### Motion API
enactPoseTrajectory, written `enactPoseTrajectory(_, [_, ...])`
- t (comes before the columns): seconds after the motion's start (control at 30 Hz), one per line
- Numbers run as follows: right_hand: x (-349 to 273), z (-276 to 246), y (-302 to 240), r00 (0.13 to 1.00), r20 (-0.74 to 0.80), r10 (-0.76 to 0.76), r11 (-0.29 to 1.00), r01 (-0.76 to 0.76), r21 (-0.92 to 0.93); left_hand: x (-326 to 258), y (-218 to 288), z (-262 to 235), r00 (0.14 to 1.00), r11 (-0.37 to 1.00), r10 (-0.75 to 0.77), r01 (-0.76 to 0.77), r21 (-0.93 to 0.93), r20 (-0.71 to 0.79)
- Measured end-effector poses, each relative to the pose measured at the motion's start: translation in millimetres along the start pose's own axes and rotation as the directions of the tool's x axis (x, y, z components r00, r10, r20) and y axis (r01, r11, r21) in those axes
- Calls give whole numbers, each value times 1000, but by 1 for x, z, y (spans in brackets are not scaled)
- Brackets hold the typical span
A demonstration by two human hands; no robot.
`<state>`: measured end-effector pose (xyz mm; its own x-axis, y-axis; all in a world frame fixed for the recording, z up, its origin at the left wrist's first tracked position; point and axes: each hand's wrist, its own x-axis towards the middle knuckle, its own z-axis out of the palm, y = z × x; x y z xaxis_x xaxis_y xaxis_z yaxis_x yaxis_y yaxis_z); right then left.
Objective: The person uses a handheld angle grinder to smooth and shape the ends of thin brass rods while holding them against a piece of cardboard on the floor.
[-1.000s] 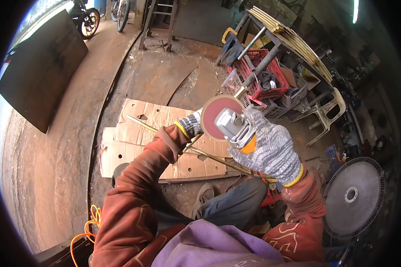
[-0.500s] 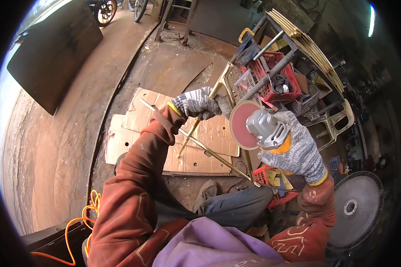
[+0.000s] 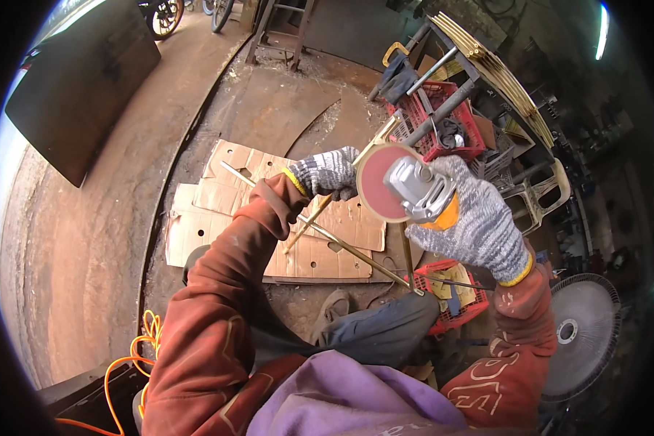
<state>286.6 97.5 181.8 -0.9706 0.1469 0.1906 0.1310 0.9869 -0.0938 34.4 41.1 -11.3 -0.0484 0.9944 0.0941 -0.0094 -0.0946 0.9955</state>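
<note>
In my right hand (image 3: 476, 218), gloved in grey knit, is an angle grinder (image 3: 418, 190) with a metal head, an orange part and a flat reddish disc (image 3: 376, 182). My left hand (image 3: 328, 173), in a striped grey glove with a yellow cuff, is closed round a tube of a brass-coloured metal frame (image 3: 352, 252). The disc lies just right of my left fingers and hides part of the frame behind it. Whether the disc touches the metal, I cannot tell. Crossed tubes of the frame stretch over flattened cardboard (image 3: 251, 251) on the floor.
Red plastic crates (image 3: 454, 320) stand to the right, near and far. A rack carries a bundle of brass-coloured tubes (image 3: 479, 54). A round fan (image 3: 578, 338) is at the lower right, an orange cable (image 3: 112, 378) at the lower left. A dark metal sheet (image 3: 80, 91) stands far left.
My right hand has brought the grinder left and farther away, so its disc is closer to my left hand and covers more of the frame. The whole view has shifted slightly.
</note>
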Motion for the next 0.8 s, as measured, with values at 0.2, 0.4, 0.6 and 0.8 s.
enactPoseTrajectory(0.2, [-5,6,-3,997,-51,-49,989,42,-142,3,-4,-1,999,994,28,-24,105,-41])
enactPoseTrajectory(0.4, [-2,22,5,993,-74,-89,966,68,-249,11,-21,13,983,991,-93,108,83,-160])
enactPoseTrajectory(0.6, [8,31,6,996,-88,10,965,-33,-260,15,-28,28,939,987,5,51,154,-345])
enactPoseTrajectory(0.8, [11,51,3,999,-39,-35,936,19,-352,16,-34,21,906,892,236,-59,449,-350])
